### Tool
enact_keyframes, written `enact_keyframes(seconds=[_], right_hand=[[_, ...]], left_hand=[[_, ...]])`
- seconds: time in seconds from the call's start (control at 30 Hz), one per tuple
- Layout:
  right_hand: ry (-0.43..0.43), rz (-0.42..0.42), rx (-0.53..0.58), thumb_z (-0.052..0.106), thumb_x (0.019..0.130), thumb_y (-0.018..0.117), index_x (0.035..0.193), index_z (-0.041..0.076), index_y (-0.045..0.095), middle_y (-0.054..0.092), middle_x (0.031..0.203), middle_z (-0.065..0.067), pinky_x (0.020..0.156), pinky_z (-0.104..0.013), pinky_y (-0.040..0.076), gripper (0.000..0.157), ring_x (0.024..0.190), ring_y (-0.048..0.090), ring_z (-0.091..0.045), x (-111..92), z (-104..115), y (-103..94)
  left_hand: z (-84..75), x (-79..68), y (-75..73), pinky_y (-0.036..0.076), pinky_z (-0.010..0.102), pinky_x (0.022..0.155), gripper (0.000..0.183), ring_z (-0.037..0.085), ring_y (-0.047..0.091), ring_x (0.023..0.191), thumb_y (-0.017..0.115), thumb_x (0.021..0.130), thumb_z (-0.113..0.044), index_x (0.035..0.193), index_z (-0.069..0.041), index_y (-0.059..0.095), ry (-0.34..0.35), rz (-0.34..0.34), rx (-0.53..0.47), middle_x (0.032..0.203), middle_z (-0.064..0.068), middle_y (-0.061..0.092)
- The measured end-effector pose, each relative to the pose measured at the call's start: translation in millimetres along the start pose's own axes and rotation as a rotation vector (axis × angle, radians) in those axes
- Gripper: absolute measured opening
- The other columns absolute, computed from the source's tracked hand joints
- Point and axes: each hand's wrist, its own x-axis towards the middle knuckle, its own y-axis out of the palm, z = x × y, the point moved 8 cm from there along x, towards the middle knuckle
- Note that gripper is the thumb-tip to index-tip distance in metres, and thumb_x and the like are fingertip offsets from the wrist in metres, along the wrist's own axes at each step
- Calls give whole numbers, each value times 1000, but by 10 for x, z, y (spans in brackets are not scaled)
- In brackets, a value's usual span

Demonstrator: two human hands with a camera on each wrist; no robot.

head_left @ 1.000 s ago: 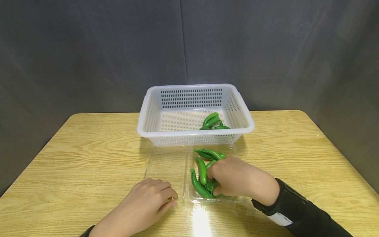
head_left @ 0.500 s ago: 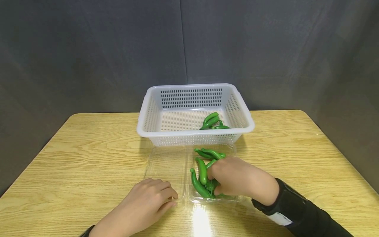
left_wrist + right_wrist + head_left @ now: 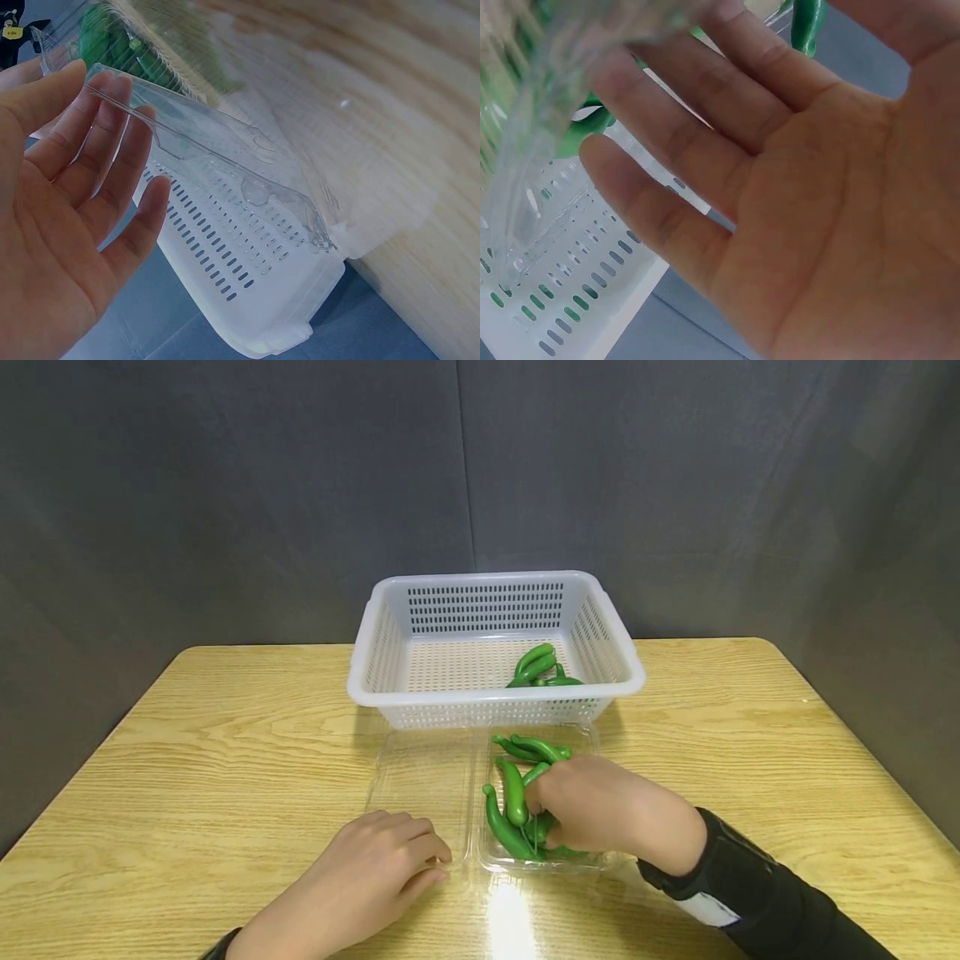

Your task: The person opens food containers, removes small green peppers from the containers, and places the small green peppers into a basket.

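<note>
Peppers (image 3: 514, 793) lie under the right hand (image 3: 603, 806), grip unclear.

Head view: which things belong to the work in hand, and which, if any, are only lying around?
Work:
peppers
box
right hand, among peppers
left hand, near box
likely basket, holding more peppers

Just setting:
table
grey backdrop

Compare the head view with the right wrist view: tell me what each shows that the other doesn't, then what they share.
Only the head view: the left hand, the black cuff and the basket's full rim.

Only the right wrist view: the palm of the right hand, hidden from above.

Both: the right hand, green peppers, the clear box and at least part of the basket.
</note>
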Motion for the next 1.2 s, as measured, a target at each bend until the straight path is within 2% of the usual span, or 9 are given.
enact_keyframes(seconds=[0.3, 0.5, 0.6, 0.77, 0.97, 1.2], right_hand=[[-34, -25, 13, 15, 78, 83, 79, 20, 62, 52, 69, 14, 60, -28, 45, 22, 61, 45, -6, -3, 4, -37], [-15, -27, 31, 17, 82, 81, 90, 19, 69, 62, 77, 12, 63, -30, 51, 14, 66, 56, -6, -12, -1, -72], [-1, -36, 25, 20, 85, 78, 90, 18, 67, 61, 75, 10, 61, -31, 50, 13, 65, 56, -7, -14, -9, -104], [1, -84, 25, 21, 89, 75, 85, 15, 59, 50, 69, 8, 57, -29, 45, 17, 61, 48, -8, -25, -11, -180], [-14, -159, 38, 20, 89, 74, 85, 15, 59, 51, 70, 9, 55, -27, 43, 16, 60, 47, -8, -64, -20, -288], [-61, -228, 57, 15, 89, 73, 87, 14, 61, 56, 76, 9, 59, -27, 47, 13, 65, 50, -6, -99, -29, -395]], left_hand=[[4, 8, 9, 52, 33, 75, 8, 6, 62, 81, 74, 89, -26, 93, -18, 74, -4, 17, -15, 90, -11, 67], [2, 8, 4, 52, 32, 74, 8, 6, 62, 81, 74, 89, -26, 92, -19, 73, -1, 11, -6, 90, -11, 67], [2, 4, 2, 52, 32, 74, 7, 6, 61, 80, 75, 89, -25, 92, -19, 73, 3, 5, -1, 89, -11, 67], [7, 4, 6, 51, 32, 74, 8, 6, 61, 80, 74, 89, -25, 92, -19, 73, -2, 10, -5, 90, -11, 67], [8, 13, 13, 51, 32, 73, 8, 6, 61, 80, 74, 90, -26, 93, -19, 73, -4, 20, -12, 90, -11, 67], [8, 18, 12, 52, 32, 73, 8, 6, 62, 81, 74, 90, -26, 93, -19, 73, -6, 23, -15, 90, -11, 67]])
